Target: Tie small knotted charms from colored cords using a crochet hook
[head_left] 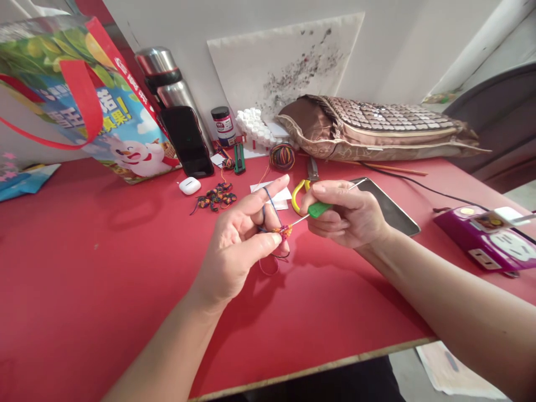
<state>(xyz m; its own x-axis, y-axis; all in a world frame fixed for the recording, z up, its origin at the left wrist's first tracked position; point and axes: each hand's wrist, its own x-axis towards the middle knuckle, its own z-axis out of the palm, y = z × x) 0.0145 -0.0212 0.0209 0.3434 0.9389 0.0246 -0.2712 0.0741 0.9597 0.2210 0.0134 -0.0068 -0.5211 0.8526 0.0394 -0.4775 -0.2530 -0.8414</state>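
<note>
Between thumb and fingers, my left hand [238, 240] pinches a small orange and purple crochet piece [284, 231]. Dark blue yarn [272, 202] wraps around its raised index finger. My right hand [347, 215] is closed around a crochet hook [319, 209] with a green grip, whose thin metal tip meets the crochet piece. A loop of pink yarn [268, 268] hangs below the left hand. Behind the hands lies a ball of multicoloured yarn [282, 157]. Yellow-handled scissors [298, 195] are partly hidden by my right hand.
Finished-looking crocheted pieces [216, 196] and a white earbud case [190, 185] lie left of the hands. A phone [187, 139] leans against a steel flask [173, 84]. A dark tablet [389, 209] and a purple power strip [481, 237] sit on the right.
</note>
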